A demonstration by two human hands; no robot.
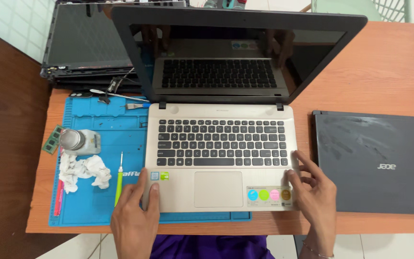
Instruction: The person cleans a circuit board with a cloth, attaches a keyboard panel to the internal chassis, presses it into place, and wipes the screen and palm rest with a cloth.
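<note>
— Looking down at the bench, what's the biggest thing you have?

— I see the wooden table point(384, 67) first, then the laptops. I count three: the gold open laptop point(219, 158) in the middle, sitting half on the blue repair mat point(101, 139); a closed dark laptop point(377, 160) just to its right; and a stripped dark laptop point(89, 41) at the back left with loose cables showing.

— How far along does the gold one look?

— I'd judge it assembled: keyboard, trackpad and lid are all in place, and the screen is dark. Whether it powers on, I can't tell.

— And the hands?

— My left hand point(135, 216) grips the front-left corner of its base, thumb up on the palm rest. My right hand point(315, 192) rests on the front-right corner, fingers loose and spread over the palm rest, holding nothing else.

— Smaller bits?

— One crumpled white tissue point(83, 171), one small bottle with a metal cap point(75, 140), one green-handled screwdriver point(119, 180), one green memory stick point(51, 139) at the mat's left edge, and a few thin tools point(116, 96) at the mat's top.
</note>
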